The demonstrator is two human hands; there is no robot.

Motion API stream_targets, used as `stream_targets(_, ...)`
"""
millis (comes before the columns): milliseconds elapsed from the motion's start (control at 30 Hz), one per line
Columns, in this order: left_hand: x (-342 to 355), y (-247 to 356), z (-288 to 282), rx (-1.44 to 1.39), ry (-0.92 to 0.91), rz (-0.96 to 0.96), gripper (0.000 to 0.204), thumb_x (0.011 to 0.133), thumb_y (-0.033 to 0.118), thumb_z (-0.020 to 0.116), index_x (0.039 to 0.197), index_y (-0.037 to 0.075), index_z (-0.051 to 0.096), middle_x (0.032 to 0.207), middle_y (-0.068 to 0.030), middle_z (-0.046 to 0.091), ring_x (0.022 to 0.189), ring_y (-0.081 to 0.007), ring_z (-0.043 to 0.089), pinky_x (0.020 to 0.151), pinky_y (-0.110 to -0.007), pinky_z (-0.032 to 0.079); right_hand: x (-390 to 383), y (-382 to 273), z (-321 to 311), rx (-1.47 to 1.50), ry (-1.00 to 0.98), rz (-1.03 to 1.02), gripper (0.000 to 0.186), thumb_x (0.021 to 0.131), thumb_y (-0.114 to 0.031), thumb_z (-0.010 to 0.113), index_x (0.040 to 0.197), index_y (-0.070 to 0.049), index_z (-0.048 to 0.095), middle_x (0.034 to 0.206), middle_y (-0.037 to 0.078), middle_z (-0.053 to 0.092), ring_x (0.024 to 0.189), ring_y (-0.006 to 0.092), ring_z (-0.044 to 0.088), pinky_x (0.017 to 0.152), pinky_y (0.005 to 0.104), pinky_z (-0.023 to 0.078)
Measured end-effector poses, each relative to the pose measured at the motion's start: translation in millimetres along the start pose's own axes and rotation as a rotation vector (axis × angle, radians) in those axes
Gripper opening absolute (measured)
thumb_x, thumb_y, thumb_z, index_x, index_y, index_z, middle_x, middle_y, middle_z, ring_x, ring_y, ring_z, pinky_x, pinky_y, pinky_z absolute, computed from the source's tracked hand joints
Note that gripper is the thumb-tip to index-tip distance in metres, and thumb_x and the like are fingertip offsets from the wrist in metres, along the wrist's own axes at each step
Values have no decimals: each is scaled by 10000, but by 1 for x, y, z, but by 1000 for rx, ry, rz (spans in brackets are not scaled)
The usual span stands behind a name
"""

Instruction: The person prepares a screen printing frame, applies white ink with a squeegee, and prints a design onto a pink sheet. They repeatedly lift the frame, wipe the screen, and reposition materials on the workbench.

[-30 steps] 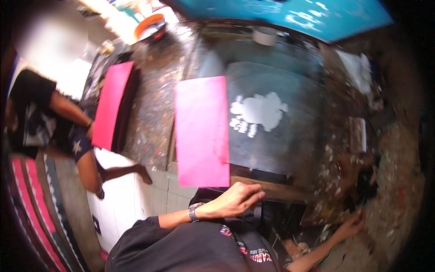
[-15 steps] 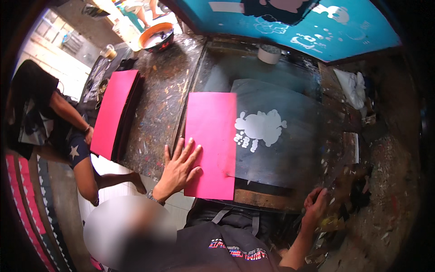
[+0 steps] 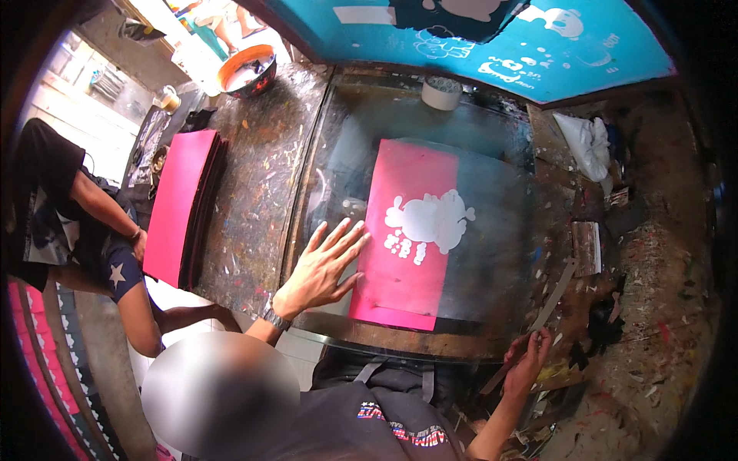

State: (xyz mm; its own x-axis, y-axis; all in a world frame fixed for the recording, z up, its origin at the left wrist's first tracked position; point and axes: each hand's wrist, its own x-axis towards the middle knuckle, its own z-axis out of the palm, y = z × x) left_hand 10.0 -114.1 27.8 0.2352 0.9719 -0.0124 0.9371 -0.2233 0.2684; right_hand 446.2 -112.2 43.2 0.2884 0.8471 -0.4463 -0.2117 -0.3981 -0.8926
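Observation:
My left hand (image 3: pixel 327 265) lies open with fingers spread, its fingertips at the left edge of a pink sheet (image 3: pixel 400 300). The sheet lies on the dark worktop, partly under a see-through film (image 3: pixel 492 223). A white cartoon-shaped print (image 3: pixel 430 219) on the film overlaps the pink and passes beyond its right edge. Off the table's right front corner, my right hand (image 3: pixel 529 361) is closed on a long thin flat strip (image 3: pixel 555 296), which slants up and away. What the strip is made of I cannot make out.
At the left, a co-worker's hand (image 3: pixel 140 246) touches a stack of pink sheets (image 3: pixel 181 203). An orange-and-black bowl (image 3: pixel 250 69) and a tape roll (image 3: pixel 442 94) stand farther back. A blue printed panel (image 3: pixel 507 46) leans behind; a white plastic bag (image 3: pixel 583 142) lies right.
The pink sheet has slid right, under the printed film, with my left hand following at its edge. A thin strip now shows in my right hand.

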Motion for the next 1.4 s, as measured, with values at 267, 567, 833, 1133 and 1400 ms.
stream_targets(267,14,2,7,50,14,4,707,977,401,583,1587,117,369,1671,-83,320,1571,-290,214,1259,-557,49,11,-9,19,167,-95,37,453,1082,-236,503,1517,-154,405,838,68,629,577,127,521,494,297,409)
stream_targets(567,18,2,8,20,20,-8,736,908,292,634,1560,52,391,1652,-111,351,1562,-301,246,1257,-563,58,33,-17,34,89,-173,77,416,1083,-258,496,1478,-143,433,833,81,653,534,124,524,438,288,392)
stream_targets(833,10,-4,4,-5,11,-13,733,933,345,618,1546,12,393,1635,-151,367,1555,-323,262,1255,-574,66,60,-22,31,-26,-307,116,334,1076,-253,514,1371,-98,494,900,110,655,552,129,554,424,288,411)
stream_targets(1133,29,4,-1,0,42,36,712,848,301,668,1437,-63,501,1542,-233,467,1500,-370,364,1236,-593,161,70,-13,-7,-955,-22,-282,284,1023,-233,628,1176,-2,692,1084,167,721,994,280,688,893,392,521)
stream_targets(1400,24,10,3,-67,2,-27,789,839,275,640,1509,-65,400,1575,-243,415,1523,-402,297,1244,-603,78,154,-112,-39,-1038,350,-761,318,1048,-252,564,1272,-36,627,1147,227,662,1056,440,631,914,499,501)
